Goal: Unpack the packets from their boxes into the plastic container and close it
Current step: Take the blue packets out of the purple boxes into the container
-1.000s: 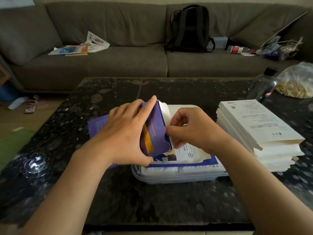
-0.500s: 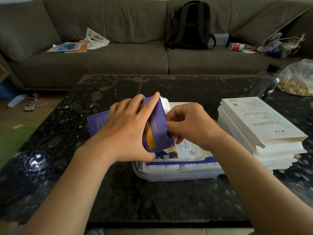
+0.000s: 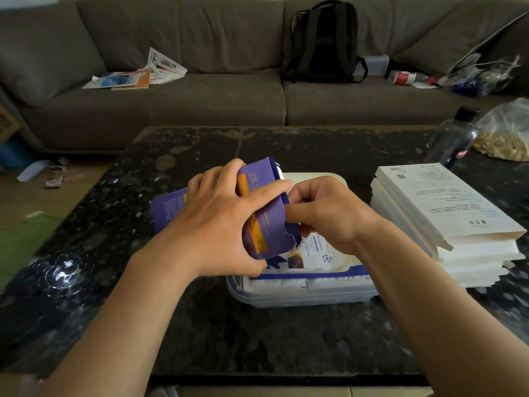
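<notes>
My left hand (image 3: 217,224) grips a purple box (image 3: 263,224) with an orange stripe, holding it over the left end of a clear plastic container (image 3: 300,296). My right hand (image 3: 326,213) is at the box's open end, fingers curled and pinching something at the opening; what it pinches is hidden. White packets with purple print (image 3: 315,253) lie in the container. The container's lid is not visible.
A stack of white boxes (image 3: 446,219) stands right of the container on the dark stone table (image 3: 257,333). A dark bottle (image 3: 455,138) and a plastic bag (image 3: 506,130) sit at the far right. A sofa with a backpack (image 3: 323,44) lies beyond.
My left hand has tilted the purple box, with its index finger now stretched across the box's face. My right hand stays at the opening, fingers tucked in closer.
</notes>
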Action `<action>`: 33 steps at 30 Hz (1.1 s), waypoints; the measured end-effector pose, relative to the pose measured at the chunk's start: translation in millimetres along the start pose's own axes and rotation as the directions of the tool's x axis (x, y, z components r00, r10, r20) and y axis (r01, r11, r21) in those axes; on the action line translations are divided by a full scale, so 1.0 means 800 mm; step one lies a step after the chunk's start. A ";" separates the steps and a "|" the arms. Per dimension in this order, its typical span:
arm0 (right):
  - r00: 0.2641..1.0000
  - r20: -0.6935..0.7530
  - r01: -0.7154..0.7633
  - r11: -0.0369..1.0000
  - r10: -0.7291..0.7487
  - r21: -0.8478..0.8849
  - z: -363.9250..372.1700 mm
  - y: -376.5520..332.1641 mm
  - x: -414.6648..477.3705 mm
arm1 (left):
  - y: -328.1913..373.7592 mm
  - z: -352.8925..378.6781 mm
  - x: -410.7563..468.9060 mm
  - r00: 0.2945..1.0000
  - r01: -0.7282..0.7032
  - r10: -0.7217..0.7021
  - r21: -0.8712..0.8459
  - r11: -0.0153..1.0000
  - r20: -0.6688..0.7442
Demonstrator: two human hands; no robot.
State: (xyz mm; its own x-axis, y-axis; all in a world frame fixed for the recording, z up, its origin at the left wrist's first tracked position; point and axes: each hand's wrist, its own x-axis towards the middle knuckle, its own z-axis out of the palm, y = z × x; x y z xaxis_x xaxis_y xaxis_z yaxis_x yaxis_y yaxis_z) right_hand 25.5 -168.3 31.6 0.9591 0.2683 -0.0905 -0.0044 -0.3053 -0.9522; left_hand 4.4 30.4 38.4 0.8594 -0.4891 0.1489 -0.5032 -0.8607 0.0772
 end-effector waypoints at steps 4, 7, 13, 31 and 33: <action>0.997 0.030 -0.077 0.980 0.073 0.182 -0.003 0.009 0.006 | 0.001 -0.001 0.000 1.000 0.002 -0.003 0.010 1.000 0.010; 0.989 0.107 -0.135 0.920 0.102 0.369 -0.006 0.011 0.004 | -0.001 0.000 0.000 1.000 0.004 -0.004 0.001 1.000 0.005; 0.981 0.138 -0.191 0.821 0.138 0.538 -0.023 0.012 0.002 | -0.010 -0.002 -0.001 0.997 0.055 -0.055 -0.004 0.998 0.058; 0.968 -0.142 -0.151 0.932 0.207 0.330 -0.061 0.000 -0.005 | -0.032 -0.001 -0.006 0.977 0.172 -0.170 -0.005 0.985 0.132; 0.965 -0.185 -0.118 0.938 0.186 0.325 -0.065 0.000 -0.005 | -0.033 -0.001 -0.005 0.974 0.186 -0.182 -0.011 0.983 0.137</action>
State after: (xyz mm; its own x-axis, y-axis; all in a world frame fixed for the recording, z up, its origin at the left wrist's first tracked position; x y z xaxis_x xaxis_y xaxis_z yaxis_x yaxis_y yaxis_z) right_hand 36.7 -216.8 46.9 0.9771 0.0329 -0.2102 -0.2095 -0.0216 -0.9776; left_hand 14.1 55.0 37.0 0.9409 -0.3385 -0.0041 -0.3359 -0.9349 0.1146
